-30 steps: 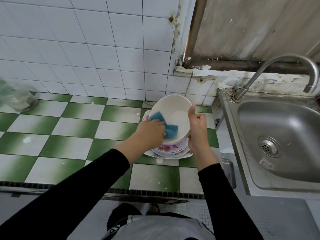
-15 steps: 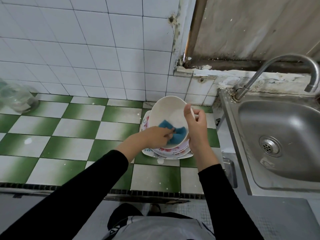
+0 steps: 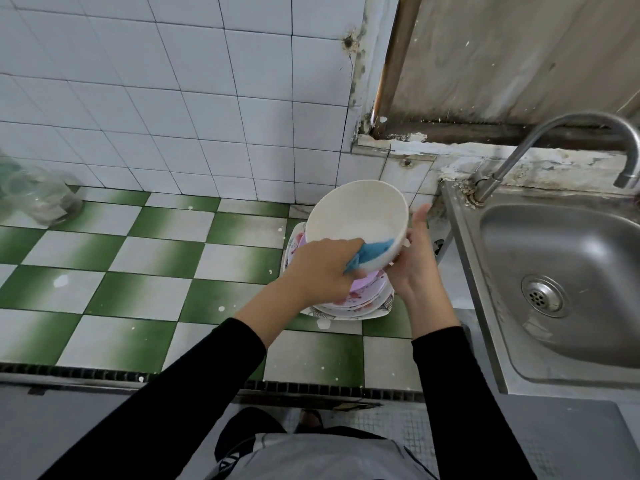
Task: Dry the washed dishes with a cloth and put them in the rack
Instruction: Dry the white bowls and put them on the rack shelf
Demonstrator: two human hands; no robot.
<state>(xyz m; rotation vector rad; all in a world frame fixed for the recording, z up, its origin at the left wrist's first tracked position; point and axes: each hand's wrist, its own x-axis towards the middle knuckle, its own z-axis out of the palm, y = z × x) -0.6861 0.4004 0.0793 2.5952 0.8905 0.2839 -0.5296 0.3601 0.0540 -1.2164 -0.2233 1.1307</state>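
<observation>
Green-and-white chequered tile counter [image 3: 138,271] fills the left and centre of the frame. A clear glass jar [image 3: 38,199] stands at far left, well apart from the work.

At centre, the left hand [image 3: 318,268] pinches a small blue cloth [image 3: 372,252] against the near rim of a round white bowl [image 3: 356,220]. The bowl is tilted and raised above a stack of flowered plates [image 3: 356,299]. The right hand [image 3: 412,265] grasps the bowl's right edge, thumb up; its fingers are hidden behind.

A stainless steel sink [image 3: 554,244] occupies the right. No rack is in view.

Risk: the hold is one-sided on a possibly wet bowl. Cloth pressure could lever it loose, dropping it onto the stack and chipping both.
</observation>
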